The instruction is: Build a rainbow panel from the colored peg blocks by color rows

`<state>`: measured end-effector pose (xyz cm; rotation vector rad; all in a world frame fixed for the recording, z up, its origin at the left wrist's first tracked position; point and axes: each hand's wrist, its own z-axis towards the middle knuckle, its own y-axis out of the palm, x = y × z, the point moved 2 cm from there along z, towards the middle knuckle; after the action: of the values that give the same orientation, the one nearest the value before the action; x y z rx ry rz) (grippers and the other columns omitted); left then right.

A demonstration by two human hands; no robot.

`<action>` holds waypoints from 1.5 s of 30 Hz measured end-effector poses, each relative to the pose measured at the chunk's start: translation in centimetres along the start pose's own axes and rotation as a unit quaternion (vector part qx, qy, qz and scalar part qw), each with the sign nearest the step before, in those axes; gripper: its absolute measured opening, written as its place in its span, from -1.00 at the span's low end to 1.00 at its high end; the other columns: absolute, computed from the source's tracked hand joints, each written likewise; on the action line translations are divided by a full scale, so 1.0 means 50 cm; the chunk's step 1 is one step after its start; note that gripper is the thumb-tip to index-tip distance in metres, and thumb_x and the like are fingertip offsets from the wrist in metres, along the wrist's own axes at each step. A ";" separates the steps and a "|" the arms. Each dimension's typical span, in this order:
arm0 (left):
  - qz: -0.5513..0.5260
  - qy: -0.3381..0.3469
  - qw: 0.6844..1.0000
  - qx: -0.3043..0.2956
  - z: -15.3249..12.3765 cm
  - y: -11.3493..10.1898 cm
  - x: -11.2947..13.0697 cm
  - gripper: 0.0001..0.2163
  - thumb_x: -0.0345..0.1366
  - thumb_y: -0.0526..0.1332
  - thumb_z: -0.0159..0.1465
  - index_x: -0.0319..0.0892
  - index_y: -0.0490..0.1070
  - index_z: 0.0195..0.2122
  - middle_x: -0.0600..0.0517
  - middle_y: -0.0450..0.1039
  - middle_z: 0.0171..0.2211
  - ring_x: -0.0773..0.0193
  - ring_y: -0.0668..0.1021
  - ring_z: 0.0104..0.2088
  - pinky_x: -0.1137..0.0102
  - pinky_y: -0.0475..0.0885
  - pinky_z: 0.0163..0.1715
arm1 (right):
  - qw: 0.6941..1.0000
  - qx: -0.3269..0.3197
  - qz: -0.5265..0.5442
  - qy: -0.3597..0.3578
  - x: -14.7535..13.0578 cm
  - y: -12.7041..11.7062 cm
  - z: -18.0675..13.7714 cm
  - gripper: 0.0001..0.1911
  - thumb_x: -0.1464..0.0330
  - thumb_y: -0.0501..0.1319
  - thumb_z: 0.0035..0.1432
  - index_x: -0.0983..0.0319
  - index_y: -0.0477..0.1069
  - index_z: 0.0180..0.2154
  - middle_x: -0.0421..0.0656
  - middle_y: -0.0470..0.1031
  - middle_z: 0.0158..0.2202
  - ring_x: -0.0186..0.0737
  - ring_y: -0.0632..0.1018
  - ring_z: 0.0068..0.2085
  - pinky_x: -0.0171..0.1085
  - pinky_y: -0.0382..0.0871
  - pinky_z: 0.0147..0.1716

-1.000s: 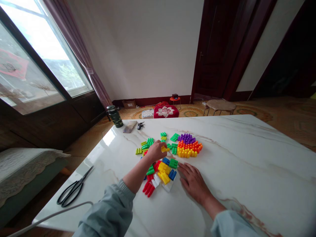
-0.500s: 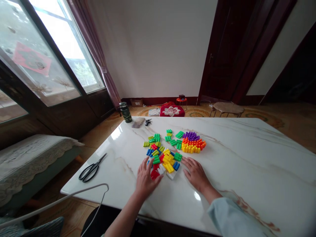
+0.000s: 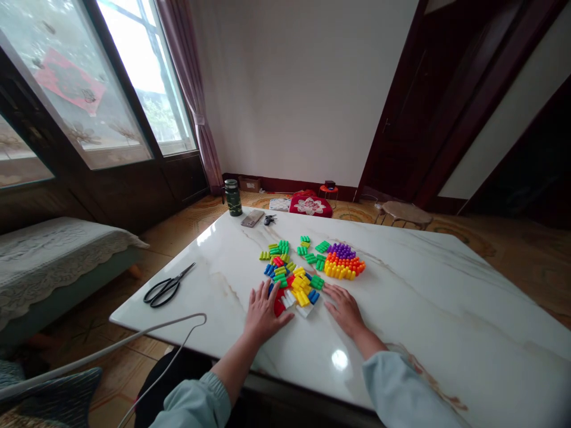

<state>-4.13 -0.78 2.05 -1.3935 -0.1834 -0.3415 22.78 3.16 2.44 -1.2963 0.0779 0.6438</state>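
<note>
A mixed pile of red, yellow, blue, white and green ribbed plastic blocks [image 3: 302, 297] is found at lower centre of the frame, on a glossy white marble-patterned table [image 3: 428, 297]. The left hand [image 3: 262, 313] is placed palm down at the pile's left edge, its grip wide, thumb and fingers spread; whether the blocks are touched by its fingertips cannot be told. The right hand [image 3: 345, 309] is laid just right of the pile, its fingers extended and unclenched. A banded cluster of purple, orange and yellow round-topped plastic pegs [image 3: 343, 263] is located right of centre. Black-handled metal scissors [image 3: 177, 279] are noted at lower left. A dark green camouflage-patterned bottle [image 3: 233, 199] is seen upright, left of centre.
</note>
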 end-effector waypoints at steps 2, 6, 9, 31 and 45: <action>0.000 0.001 1.000 0.002 0.001 0.003 -0.001 -0.15 0.21 0.20 0.11 -0.02 -0.01 0.37 -0.13 -0.06 0.39 -0.11 0.02 0.37 -0.07 -0.16 0.31 | 0.999 0.013 0.023 0.039 -0.022 -0.006 0.023 -0.70 0.38 0.11 0.18 0.19 0.53 -0.11 -0.08 0.54 -0.01 -0.13 0.48 0.04 -0.15 0.31 0.09; -0.004 -0.002 1.000 0.008 0.003 0.008 -0.001 -0.14 0.21 0.20 0.10 -0.02 -0.01 0.37 -0.12 -0.07 0.40 -0.13 0.03 0.37 -0.08 -0.16 0.31 | 0.996 0.039 0.043 0.068 -0.110 -0.012 0.081 -0.75 0.46 0.11 0.14 0.19 0.52 -0.20 -0.10 0.54 -0.11 -0.20 0.52 -0.06 -0.26 0.36 -0.01; -0.002 -0.004 1.000 0.009 0.002 0.007 0.001 -0.14 0.21 0.20 0.10 -0.02 0.00 0.36 -0.12 -0.07 0.40 -0.13 0.04 0.37 -0.08 -0.15 0.31 | 0.996 -0.012 0.001 0.091 -0.179 -0.002 0.116 -0.75 0.42 0.18 0.12 0.18 0.49 -0.13 -0.12 0.50 -0.07 -0.21 0.50 -0.02 -0.32 0.34 -0.03; -0.002 0.008 1.000 0.029 0.003 0.015 -0.003 -0.21 0.12 0.20 0.14 -0.02 0.03 0.36 -0.11 0.00 0.38 -0.11 0.07 0.36 -0.05 -0.12 0.30 | 0.943 -0.045 0.205 0.258 -0.091 -0.031 0.060 -0.61 0.30 0.04 0.20 0.23 0.35 0.04 -0.23 0.56 -0.48 -0.28 0.55 -0.49 -0.35 0.38 -0.47; 0.004 0.012 0.999 0.031 0.002 0.013 -0.004 -0.22 0.14 0.18 0.15 -0.03 0.03 0.36 -0.11 0.03 0.37 -0.13 0.08 0.35 -0.06 -0.11 0.30 | 0.921 -0.156 -0.182 0.307 -0.003 -0.134 0.024 -0.79 0.36 0.20 0.03 0.16 0.58 -0.28 0.01 0.62 -0.20 -0.05 0.62 -0.18 -0.24 0.41 -0.32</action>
<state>-4.08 -0.55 1.43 -1.3288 -0.1670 -0.3443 25.52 3.35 8.67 -1.7324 0.2485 -0.0942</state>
